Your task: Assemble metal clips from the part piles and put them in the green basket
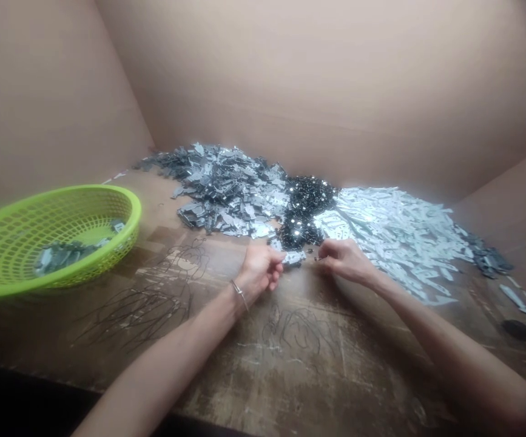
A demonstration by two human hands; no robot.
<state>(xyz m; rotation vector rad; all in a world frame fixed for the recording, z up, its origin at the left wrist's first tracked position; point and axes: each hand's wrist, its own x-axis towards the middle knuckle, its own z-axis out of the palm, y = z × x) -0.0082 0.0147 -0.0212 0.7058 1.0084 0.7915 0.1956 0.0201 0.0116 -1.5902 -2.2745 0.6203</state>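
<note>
Between thumb and fingers, my left hand [261, 267] pinches a small silvery metal bracket [293, 258] just above the table. To its right, my right hand [342, 259] is closed in a pinch around a tiny dark metal piece [319, 259], whose shape is too small to make out. The two hands are a short gap apart. Right behind them lies a heap of small shiny dark metal parts [306, 209]. A pile of grey metal brackets [235, 188] spreads behind my left hand, and a pile of long flat silvery strips [399, 230] lies beyond my right hand.
A yellow-green plastic basket [128, 233] stands at the left with several metal pieces inside. Scribbled dark lines mark the worn wooden table [244, 376]. More dark parts [490, 258] and a dark round object [520, 329] lie at the right. Tan panels [290, 79] enclose the back and sides.
</note>
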